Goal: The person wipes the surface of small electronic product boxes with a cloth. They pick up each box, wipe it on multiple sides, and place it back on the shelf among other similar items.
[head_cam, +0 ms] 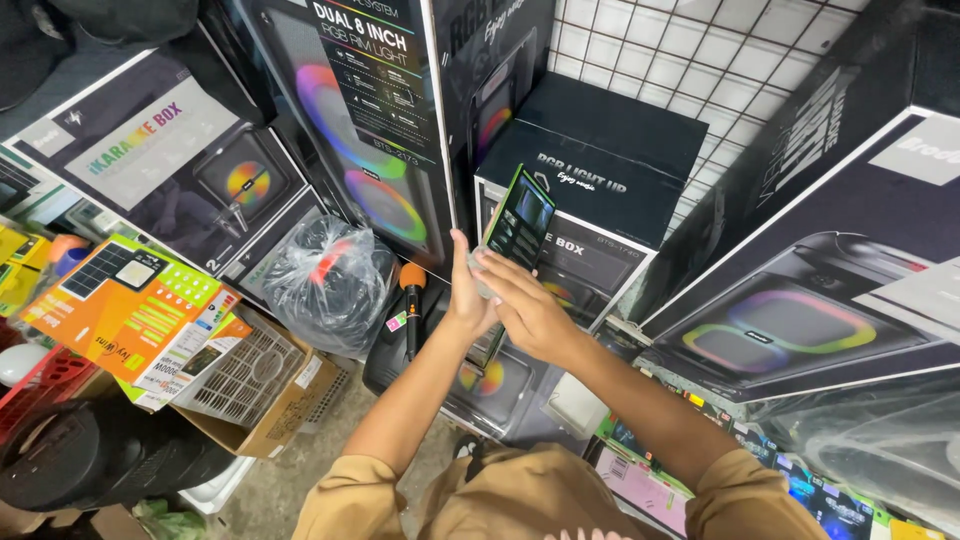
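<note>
Green-edged small box (520,215) upright, long axis vertical, btwn both hands (505,300).

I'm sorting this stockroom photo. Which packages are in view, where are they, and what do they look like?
Small box: in both hands, centre; slim, dark with green edge.
Tall box: behind the left hand; black, rainbow rings.
Cube box: behind the right hand; black top, white-trimmed front.
Orange box: left; flat, orange and green.
Large box: right; tilted, dark, glowing ring.
</note>
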